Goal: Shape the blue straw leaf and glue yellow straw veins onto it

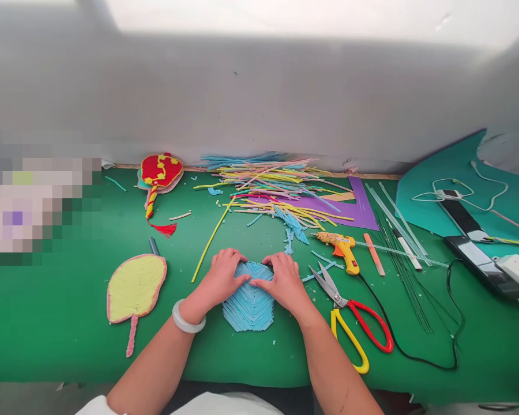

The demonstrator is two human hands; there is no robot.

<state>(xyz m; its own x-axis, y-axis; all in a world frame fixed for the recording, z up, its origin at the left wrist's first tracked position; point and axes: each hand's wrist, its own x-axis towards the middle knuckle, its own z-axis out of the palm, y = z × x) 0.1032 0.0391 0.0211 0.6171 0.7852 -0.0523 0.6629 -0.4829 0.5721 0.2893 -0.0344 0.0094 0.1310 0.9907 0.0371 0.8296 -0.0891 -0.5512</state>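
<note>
- The blue panel (248, 311) lies flat on the tabletop (60, 323), and we take it as our landmark.
- Our left hand (222, 276) holds the panel's upper left edge, thumb on its face; our right hand (285, 278) holds the upper right the same way. Both grips are narrow, thumb tips almost meeting; what the fingers do underneath we cannot tell.
- The step looks like steadying or shaping that upper edge. We would do best to press evenly from both sides, since the slanting strips could lift or splay under an uneven squeeze.
- Pressure spread through flat thumbs seems kinder to the ridges than nails.
- Room below the panel is good: bare green runs to the near edge.
- Left of it there is open space too, before the yellow fan (136, 285); a loose yellow strip (211, 242) slants across the upper left.
- The right is tighter. Scissors (339, 301) lie with blades apart, tips towards our right hand, so sliding that way risks a nick.
- Beyond them, upper right of the panel, rests the glue gun (348, 252); its black cord (367, 283) could snag a sweeping arm.
- Above the panel, blue scraps (290, 225) and the strip pile (268, 178) crowd the way.
</note>
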